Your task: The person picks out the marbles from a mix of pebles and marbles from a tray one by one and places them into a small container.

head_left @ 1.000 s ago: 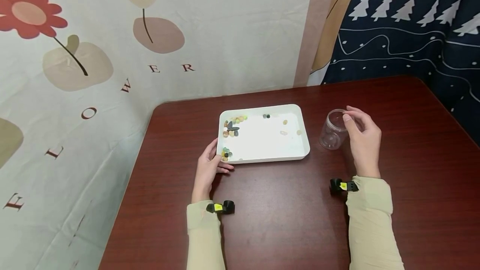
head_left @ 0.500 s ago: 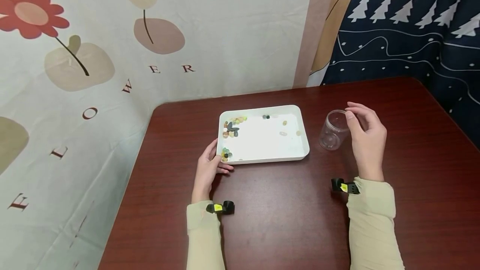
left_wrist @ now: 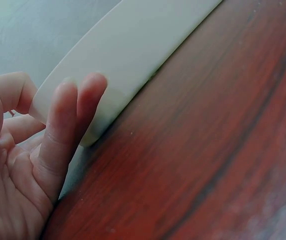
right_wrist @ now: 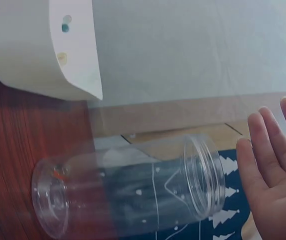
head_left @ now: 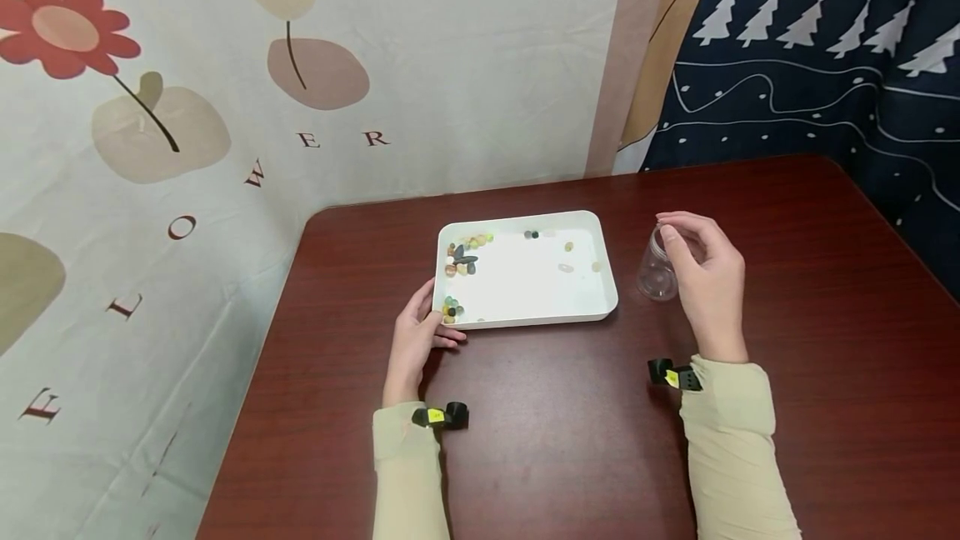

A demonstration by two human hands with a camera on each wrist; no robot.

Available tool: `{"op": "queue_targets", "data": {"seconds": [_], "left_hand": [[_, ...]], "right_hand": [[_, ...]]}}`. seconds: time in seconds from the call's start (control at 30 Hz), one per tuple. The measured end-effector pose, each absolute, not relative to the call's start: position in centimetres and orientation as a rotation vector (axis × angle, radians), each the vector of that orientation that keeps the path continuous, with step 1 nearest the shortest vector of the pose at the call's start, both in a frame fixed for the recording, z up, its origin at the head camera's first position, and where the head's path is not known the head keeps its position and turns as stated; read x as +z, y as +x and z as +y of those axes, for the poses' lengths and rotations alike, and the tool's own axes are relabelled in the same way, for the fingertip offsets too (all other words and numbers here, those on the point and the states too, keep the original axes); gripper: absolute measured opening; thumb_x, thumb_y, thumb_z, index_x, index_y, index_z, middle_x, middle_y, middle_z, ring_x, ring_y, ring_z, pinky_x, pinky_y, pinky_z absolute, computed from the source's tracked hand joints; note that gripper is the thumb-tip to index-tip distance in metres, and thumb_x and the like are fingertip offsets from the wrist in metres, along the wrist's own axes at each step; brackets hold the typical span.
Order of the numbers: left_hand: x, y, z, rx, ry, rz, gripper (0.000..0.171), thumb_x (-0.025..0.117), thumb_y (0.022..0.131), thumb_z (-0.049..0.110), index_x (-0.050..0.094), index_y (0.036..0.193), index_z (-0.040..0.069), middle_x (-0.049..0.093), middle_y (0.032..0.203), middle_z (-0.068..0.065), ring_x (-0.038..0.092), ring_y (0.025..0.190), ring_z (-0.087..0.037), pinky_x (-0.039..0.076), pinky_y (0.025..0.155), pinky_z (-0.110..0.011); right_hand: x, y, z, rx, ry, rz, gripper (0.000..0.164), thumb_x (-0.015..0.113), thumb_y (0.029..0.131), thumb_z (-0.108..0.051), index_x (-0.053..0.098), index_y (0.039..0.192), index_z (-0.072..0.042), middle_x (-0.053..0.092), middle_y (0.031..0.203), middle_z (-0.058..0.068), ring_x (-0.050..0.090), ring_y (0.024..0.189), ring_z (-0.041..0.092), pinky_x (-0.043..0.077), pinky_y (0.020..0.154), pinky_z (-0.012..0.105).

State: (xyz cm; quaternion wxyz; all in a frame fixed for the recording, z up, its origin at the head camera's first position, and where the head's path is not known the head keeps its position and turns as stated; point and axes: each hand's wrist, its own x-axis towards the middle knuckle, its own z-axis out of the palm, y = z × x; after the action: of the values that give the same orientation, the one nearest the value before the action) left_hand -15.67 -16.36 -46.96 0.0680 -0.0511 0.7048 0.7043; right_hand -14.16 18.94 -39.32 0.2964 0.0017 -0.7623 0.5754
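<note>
Gripping tray with left hand; holding right hand, loosely curved, by mouth of jar; cannot tell if pinching anything.

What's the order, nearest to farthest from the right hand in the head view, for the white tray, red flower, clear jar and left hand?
1. Clear jar: just left of the right hand.
2. White tray: left of the jar.
3. Left hand: at the tray's near left corner.
4. Red flower: far upper left, on the wall cloth.
</note>
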Motion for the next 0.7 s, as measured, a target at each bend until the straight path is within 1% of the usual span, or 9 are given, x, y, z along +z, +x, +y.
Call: {"op": "queue_targets", "data": {"seconds": [0.27, 0.43, 0.7], "left_hand": [[-46.9, -15.7, -16.3, 2.116, -0.159, 2.121, 0.059, 0.037, 0.083, 0.0, 0.031, 0.139, 0.017, 0.04, 0.135, -0.008, 0.063, 0.067, -0.038, 0.053, 0.057, -0.045], [-46.8, -15.7, -16.3, 2.118, -0.157, 2.121, 0.059, 0.038, 0.083, 0.0, 0.03, 0.139, 0.016, 0.04, 0.135, -0.009, 0.063, 0.067, -0.038, 0.054, 0.056, -0.044], [-46.8, -15.7, -16.4, 2.118, -0.161, 2.117, 0.058, 0.038, 0.084, 0.001, 0.03, 0.14, 0.017, 0.039, 0.136, -0.009, 0.063, 0.066, -0.038, 0.054, 0.056, -0.043]], "right_hand": [[-39.8, -14.5, 17.7, 1.504, 0.023, -2.137, 0.024, 0.059, 0.085, -0.026, 0.065, 0.107, -0.018, 0.061, 0.104, -0.003, 0.058, 0.091, 0.008, 0.046, 0.079, 0.017], [-40.1, -14.6, 16.7, 1.518, 0.069, -2.175, 0.024, 0.058, 0.085, -0.027, 0.064, 0.106, -0.017, 0.06, 0.102, -0.004, 0.059, 0.089, 0.009, 0.047, 0.076, 0.017], [-40.8, -14.9, 15.0, 1.47, 0.126, -2.289, 0.026, 0.056, 0.085, -0.037, 0.063, 0.105, -0.023, 0.059, 0.101, -0.012, 0.057, 0.092, 0.003, 0.047, 0.08, 0.019]]}}
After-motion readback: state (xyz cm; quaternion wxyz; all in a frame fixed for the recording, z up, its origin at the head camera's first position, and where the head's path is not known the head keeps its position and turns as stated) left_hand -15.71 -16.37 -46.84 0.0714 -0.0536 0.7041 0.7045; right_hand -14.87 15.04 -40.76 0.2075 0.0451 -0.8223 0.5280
